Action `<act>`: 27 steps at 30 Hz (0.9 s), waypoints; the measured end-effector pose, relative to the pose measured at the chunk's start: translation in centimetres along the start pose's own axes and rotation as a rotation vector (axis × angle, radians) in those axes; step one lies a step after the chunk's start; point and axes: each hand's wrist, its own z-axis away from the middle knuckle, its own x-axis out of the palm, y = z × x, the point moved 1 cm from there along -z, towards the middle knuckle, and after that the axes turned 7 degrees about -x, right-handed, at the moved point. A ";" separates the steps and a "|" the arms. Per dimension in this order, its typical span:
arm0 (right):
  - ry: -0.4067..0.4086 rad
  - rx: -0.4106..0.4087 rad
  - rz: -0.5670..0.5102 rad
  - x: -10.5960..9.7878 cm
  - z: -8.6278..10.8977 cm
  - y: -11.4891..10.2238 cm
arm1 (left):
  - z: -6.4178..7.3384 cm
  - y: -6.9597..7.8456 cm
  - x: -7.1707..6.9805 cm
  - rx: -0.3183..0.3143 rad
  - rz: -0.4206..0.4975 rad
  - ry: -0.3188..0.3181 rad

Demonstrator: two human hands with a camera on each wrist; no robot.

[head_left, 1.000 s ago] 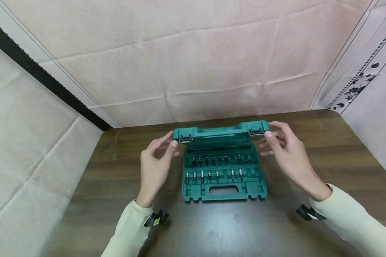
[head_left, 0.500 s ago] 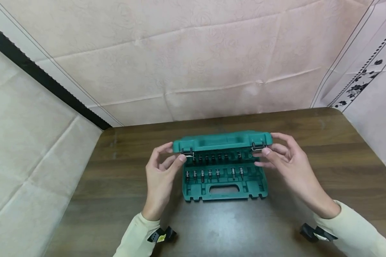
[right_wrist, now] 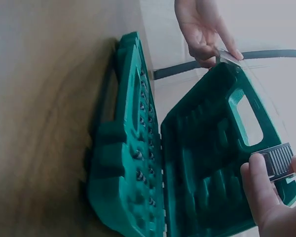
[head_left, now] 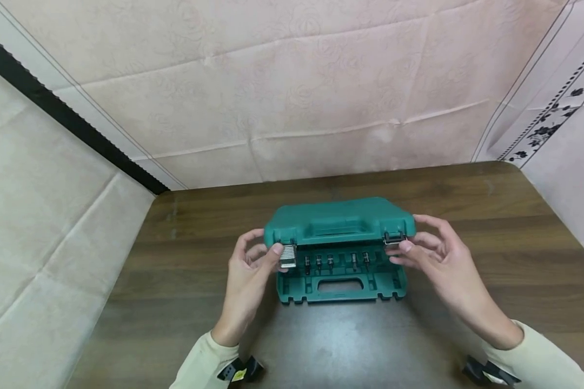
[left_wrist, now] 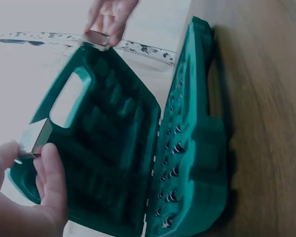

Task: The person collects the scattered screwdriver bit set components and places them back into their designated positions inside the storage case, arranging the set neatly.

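Note:
A green plastic bit case sits on the table with its lid (head_left: 340,216) tilted partway down over the base (head_left: 338,296). Metal bits (head_left: 354,262) stand in slots in the base, the back row hidden by the lid. My left hand (head_left: 248,283) pinches the silvery latch (head_left: 288,256) at the lid's left front corner, thumb on one side and fingers on the other. At the opposite corner, my right hand (head_left: 455,267) pinches the other latch (right_wrist: 278,162), a ribbed metal one. The lid's inside (left_wrist: 116,143) shows moulded hollows in the left wrist view.
Brown wood-grain table (head_left: 194,248) surrounds the case. Behind it hangs a pale patterned cloth (head_left: 321,108), with more cloth at both sides. A small black device (head_left: 240,370) is strapped to each wrist over the pale sleeves.
Both hands have brought the lid forward and down, so it covers the back row of bits. The left latch has swung to show its broad ribbed face. The base has stayed put.

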 end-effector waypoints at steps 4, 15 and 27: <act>0.013 0.028 -0.071 0.1 0.9 0.2 | 0.5 0.2 -0.1 -0.052 -0.047 -0.025; 0.095 0.303 -0.186 -0.1 2.0 2.0 | 1.4 -1.3 -0.2 -0.248 -0.078 -0.183; 0.086 0.401 -0.192 -0.3 2.8 2.7 | 2.5 -2.4 -0.3 -0.303 -0.063 -0.227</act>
